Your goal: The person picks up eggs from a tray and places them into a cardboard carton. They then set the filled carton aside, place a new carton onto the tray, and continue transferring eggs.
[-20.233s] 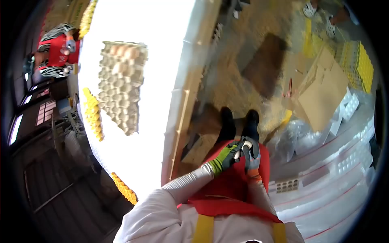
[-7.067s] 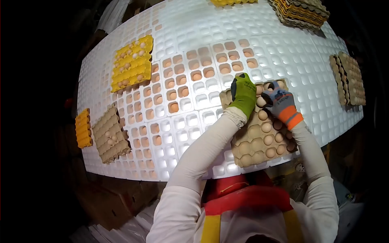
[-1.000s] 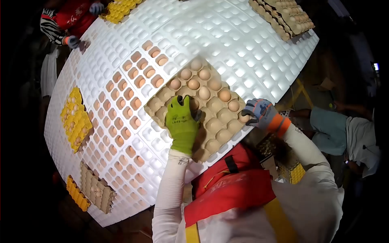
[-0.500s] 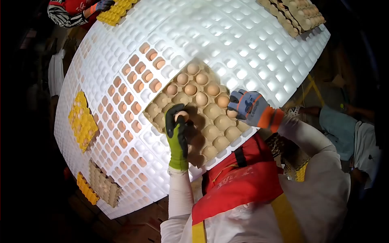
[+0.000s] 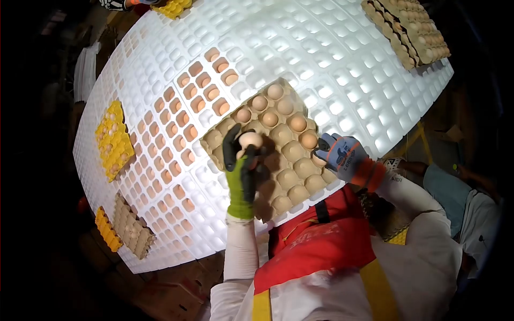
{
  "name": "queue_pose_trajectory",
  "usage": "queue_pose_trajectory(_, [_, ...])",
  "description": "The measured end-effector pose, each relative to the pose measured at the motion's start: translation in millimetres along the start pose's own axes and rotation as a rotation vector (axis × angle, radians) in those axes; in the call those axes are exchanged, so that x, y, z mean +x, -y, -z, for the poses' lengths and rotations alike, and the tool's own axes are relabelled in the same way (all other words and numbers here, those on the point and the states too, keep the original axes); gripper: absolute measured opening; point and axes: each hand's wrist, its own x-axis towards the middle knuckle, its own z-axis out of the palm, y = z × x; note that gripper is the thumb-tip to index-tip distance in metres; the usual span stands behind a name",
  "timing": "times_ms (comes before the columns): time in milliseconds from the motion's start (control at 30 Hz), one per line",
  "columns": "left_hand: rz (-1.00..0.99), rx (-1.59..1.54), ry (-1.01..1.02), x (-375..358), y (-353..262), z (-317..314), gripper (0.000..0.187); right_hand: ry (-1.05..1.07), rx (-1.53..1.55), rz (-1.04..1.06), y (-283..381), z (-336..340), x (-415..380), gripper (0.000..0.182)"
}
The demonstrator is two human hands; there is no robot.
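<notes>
My left hand (image 5: 242, 174), in a green and black glove, is closed around a pale egg (image 5: 250, 141) above the left part of a brown cardboard egg tray (image 5: 287, 177). A second pale patch shows under that egg, perhaps another egg. My right hand (image 5: 342, 155), in a grey-blue glove with an orange cuff, is at the tray's right edge, fingers curled on an egg (image 5: 318, 159) that they partly cover. Several brown eggs (image 5: 270, 118) sit in the tray's upper rows, and the cups nearest my body hold none. The left hand and its shadow hide some cups.
Beneath the tray lies a white, lit surface of square pockets (image 5: 342, 91), with several eggs (image 5: 203, 80) in pockets to the left. Yellow trays (image 5: 114, 142) and a brown tray (image 5: 131, 227) lie at left. Stacked egg trays (image 5: 409, 32) stand top right. Another person's hand (image 5: 136, 2) shows top left.
The view has shifted, so the table's contents sit differently in frame. An egg from the middle of the tray no longer shows in its cup. The left hand still holds an egg.
</notes>
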Motion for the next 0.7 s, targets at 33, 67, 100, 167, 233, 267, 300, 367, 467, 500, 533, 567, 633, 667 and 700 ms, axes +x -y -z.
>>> queue_pose_trajectory(33, [-0.072, 0.014, 0.02, 7, -8, 11, 0.055, -0.028, 0.05, 0.036, -5, 5, 0, 0.017])
queue_pose_trajectory(67, [-0.147, 0.026, 0.034, 19, -16, 21, 0.055, -0.039, 0.303, 0.017, -11, 5, 5, 0.018])
queue_pose_trajectory(100, [-0.372, 0.398, 0.049, 42, -15, 41, 0.049, -0.047, 0.554, -0.002, -20, 4, 8, 0.018])
queue_pose_trajectory(167, [-0.499, 1.14, -0.094, 56, -34, 21, 0.033, -0.027, 1.04, -0.018, -45, -5, 4, 0.031])
queue_pose_trajectory(233, [-0.581, 1.562, -0.074, 76, -28, 11, 0.028, 0.193, 1.656, -0.359, -44, 21, -7, 0.044])
queue_pose_trajectory(267, [-0.567, 1.673, -0.021, 86, -24, 9, 0.025, 0.071, 1.801, -0.212, -42, 20, -8, 0.047])
queue_pose_trajectory(300, [-0.614, 1.748, -0.013, 92, -15, 6, 0.017, -0.006, 1.73, -0.309, -31, 27, 0, 0.043])
queue_pose_trajectory(367, [-0.685, 1.788, -0.049, 100, -9, 3, 0.014, -0.012, 0.975, -0.232, -24, 25, 16, 0.036])
queue_pose_trajectory(467, [-0.548, 1.494, -0.065, 91, -24, 15, 0.02, 0.044, 0.06, -0.158, -7, 20, 39, 0.03])
queue_pose_trajectory(500, [-0.535, 1.308, -0.104, 84, -23, 23, 0.022, 0.133, -0.116, -0.18, 3, 19, 46, 0.031])
queue_pose_trajectory(533, [-0.519, 1.121, -0.139, 78, -23, 32, 0.024, 0.221, -0.293, -0.204, 9, 17, 52, 0.033])
queue_pose_trajectory(567, [-0.513, 0.893, -0.091, 76, -21, 43, 0.027, 0.221, -0.286, -0.216, 9, 13, 55, 0.04])
queue_pose_trajectory(633, [-0.298, 0.432, 0.001, 64, -12, 71, 0.027, 0.047, -0.038, -0.177, -3, 16, 47, 0.043])
queue_pose_trajectory(667, [-0.006, 0.103, 0.017, 44, -13, 79, 0.029, -0.034, 0.086, -0.149, -12, 16, 42, 0.045])
queue_pose_trajectory(700, [-0.016, -0.025, 0.028, 26, -10, 85, 0.033, -0.034, 0.425, -0.205, -29, 13, 38, 0.048])
